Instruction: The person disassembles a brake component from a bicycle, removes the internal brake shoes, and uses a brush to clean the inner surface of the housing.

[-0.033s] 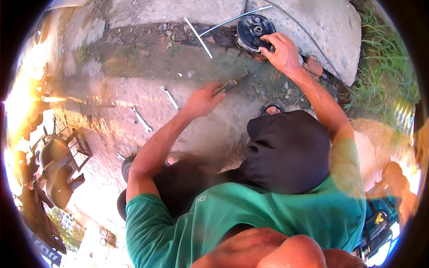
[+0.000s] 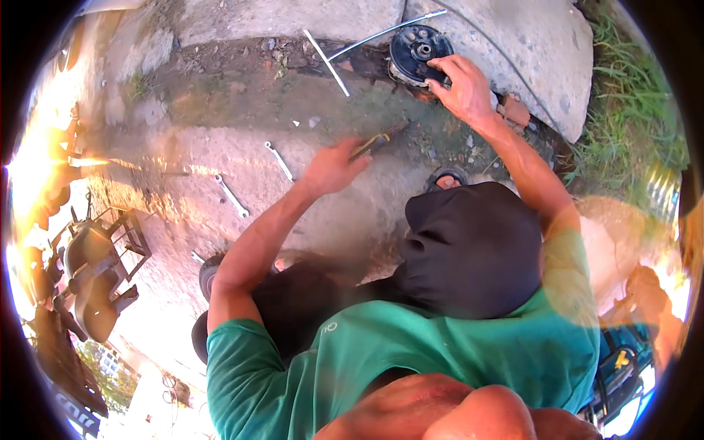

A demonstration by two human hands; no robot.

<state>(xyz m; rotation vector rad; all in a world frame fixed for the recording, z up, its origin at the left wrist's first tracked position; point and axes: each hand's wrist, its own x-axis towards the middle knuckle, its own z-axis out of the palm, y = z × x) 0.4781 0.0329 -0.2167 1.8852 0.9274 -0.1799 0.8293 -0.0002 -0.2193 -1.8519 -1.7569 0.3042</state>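
Observation:
A round black wheel-brake plate (image 2: pixel 411 50), looking like a motorcycle drum-brake plate with a hub hole, rests at the edge of the concrete slab. My right hand (image 2: pixel 466 89) is closed on its near right side, thumb and fingers pinching a dark projecting part. Lower and to the left, my left hand (image 2: pixel 334 167) is wrapped round a hand tool (image 2: pixel 374 144) with a dark-and-yellow handle. The tool's thin dark end points up and right toward the plate without touching it; its exact kind cannot be made out.
A T-handle wrench (image 2: pixel 327 61) lies left of the plate. Two spanners (image 2: pixel 279 161) (image 2: pixel 232 196) lie on the concrete left of my left hand. A pale slab (image 2: pixel 543 59), a brick piece (image 2: pixel 515 110) and grass (image 2: pixel 623 110) are at the right.
The tool in my left hand has turned slightly, showing more yellow on its handle. My right hand stays on the brake plate.

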